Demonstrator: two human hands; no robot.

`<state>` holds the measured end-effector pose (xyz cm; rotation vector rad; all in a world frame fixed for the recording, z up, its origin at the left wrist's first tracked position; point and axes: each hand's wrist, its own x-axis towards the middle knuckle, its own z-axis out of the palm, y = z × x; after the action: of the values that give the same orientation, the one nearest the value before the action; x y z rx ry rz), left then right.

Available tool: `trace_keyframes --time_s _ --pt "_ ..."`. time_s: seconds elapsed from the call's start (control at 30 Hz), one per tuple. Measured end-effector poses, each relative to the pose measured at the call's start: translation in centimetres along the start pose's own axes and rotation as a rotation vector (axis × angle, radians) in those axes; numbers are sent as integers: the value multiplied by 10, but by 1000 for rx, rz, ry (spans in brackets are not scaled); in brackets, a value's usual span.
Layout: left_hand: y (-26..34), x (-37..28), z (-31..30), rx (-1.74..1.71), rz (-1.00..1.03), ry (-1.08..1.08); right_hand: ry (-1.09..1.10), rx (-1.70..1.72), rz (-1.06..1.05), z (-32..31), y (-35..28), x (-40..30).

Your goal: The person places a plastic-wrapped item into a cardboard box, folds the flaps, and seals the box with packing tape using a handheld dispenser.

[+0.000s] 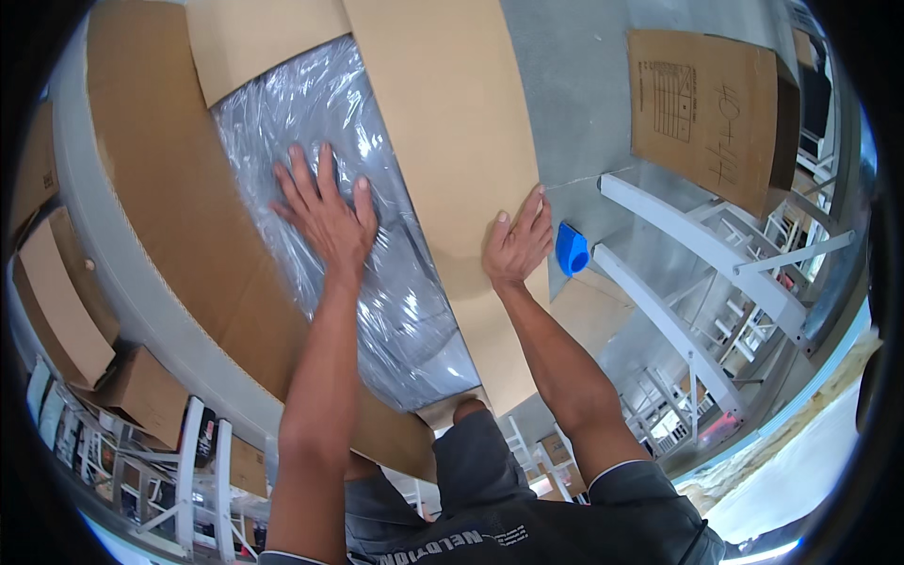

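An open cardboard box is before me, packed with dark goods under clear plastic wrapping [402, 282]. My left hand [328, 212] lies on the plastic, palm down with its fingers spread. The wide right flap [438, 127] of the box is folded outward, and my right hand [521, 236] rests near its outer edge, the thumb apart from the fingers. The left flap [176, 198] spreads out on the other side, while a shorter flap [268, 42] shows at the far end. On the floor, just right of my right hand, is a blue tape dispenser or similar plastic tool [571, 249].
A closed-looking cardboard carton [699, 113] with writing stands at the upper right. White metal table legs [706, 247] reach in from the right. More cartons [141, 395] and white frames [187, 473] line the lower left. Grey floor [579, 92] shows beyond the right flap.
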<state>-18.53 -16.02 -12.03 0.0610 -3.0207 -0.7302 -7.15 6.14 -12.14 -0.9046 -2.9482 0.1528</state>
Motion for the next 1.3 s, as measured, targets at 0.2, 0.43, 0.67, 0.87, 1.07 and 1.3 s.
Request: trace_keyframes --time_s 0.2,0.43,0.67,0.87,1.07,1.3 --pt "-4 11 -12 -167 -37 -78 7 -48 1 3 4 -5" --pt "17 -103 -33 -201 -379 50 -9 -24 35 1 5 -1" --pt "-60 -113 19 -795 -492 23 -34 -2 57 -2 -2 -2" --pt "-76 -109 29 -1231 -804 -52 -27 5 56 -1 -4 1" --pt "-31 -101 -35 -553 -858 -211 3 -40 40 6 5 1" --pt "24 -118 -15 -234 -474 77 -37 -5 62 -1 -2 -3"
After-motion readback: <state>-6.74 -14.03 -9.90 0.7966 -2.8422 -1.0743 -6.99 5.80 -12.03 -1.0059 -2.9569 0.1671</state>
